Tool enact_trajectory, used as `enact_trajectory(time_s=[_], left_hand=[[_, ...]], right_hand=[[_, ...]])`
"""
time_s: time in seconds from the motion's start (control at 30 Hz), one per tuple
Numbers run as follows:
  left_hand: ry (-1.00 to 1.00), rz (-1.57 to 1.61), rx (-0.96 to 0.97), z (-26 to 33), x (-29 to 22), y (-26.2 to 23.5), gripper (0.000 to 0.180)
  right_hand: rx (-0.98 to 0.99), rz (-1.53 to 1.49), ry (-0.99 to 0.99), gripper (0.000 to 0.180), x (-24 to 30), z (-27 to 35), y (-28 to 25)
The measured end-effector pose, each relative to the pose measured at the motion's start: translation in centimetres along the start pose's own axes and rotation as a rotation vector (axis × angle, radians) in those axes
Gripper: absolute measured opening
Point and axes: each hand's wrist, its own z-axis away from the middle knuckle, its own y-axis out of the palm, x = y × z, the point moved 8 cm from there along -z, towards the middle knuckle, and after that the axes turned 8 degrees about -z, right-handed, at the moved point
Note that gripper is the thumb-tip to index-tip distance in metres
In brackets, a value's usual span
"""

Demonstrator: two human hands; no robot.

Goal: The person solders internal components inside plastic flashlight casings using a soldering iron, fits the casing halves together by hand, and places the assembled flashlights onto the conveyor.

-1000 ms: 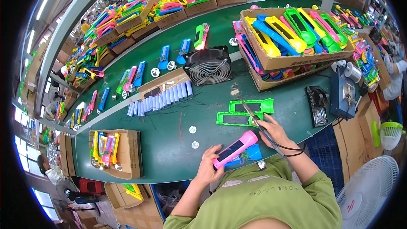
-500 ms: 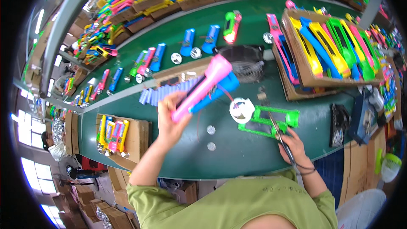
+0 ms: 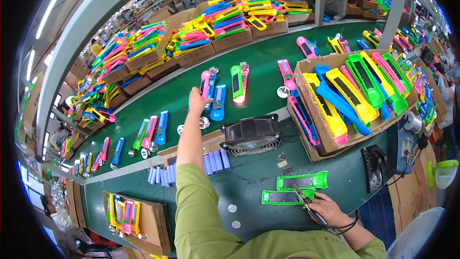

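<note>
Pink casing (image 3: 205, 82) partly behind left fingers (image 3: 196, 94)

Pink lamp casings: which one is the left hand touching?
The pink lamp casing immediately left of two blue lamp casings. It's set apart by the left hand at its near end; that hand touches no other pink one.

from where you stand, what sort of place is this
Probably a factory assembly workshop: cardboard boxes heaped with colourful plastic cases, a green worktable, and a soldering iron in the right hand.
</note>
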Motion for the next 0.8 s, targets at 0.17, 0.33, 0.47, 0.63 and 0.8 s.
enact_trajectory(time_s=[0.17,0.33,0.47,0.63,0.8], left_hand=[[0.061,0.1,0.324,-3.3,-1.7,-1.7,0.045],[0.547,-0.218,-0.248,0.6,-7.3,-8.1,0.019],[0.892,-0.678,0.113,4.7,-10.7,-3.6,0.02],[0.112,-0.131,-0.167,0.0,-2.1,-3.6,0.017],[0.011,-0.06,-0.017,-0.9,-3.5,0.2,0.051]], right_hand=[[0.005,0.022,0.045,0.039,-0.7,0.4,0.0],[-0.011,0.103,-0.044,0.044,-0.4,0.0,0.0],[-0.018,0.046,-0.004,0.039,-0.5,0.5,0.0],[-0.016,0.049,-0.031,0.038,0.1,0.1,0.1],[-0.027,0.043,-0.02,0.039,0.1,0.1,0.0]])
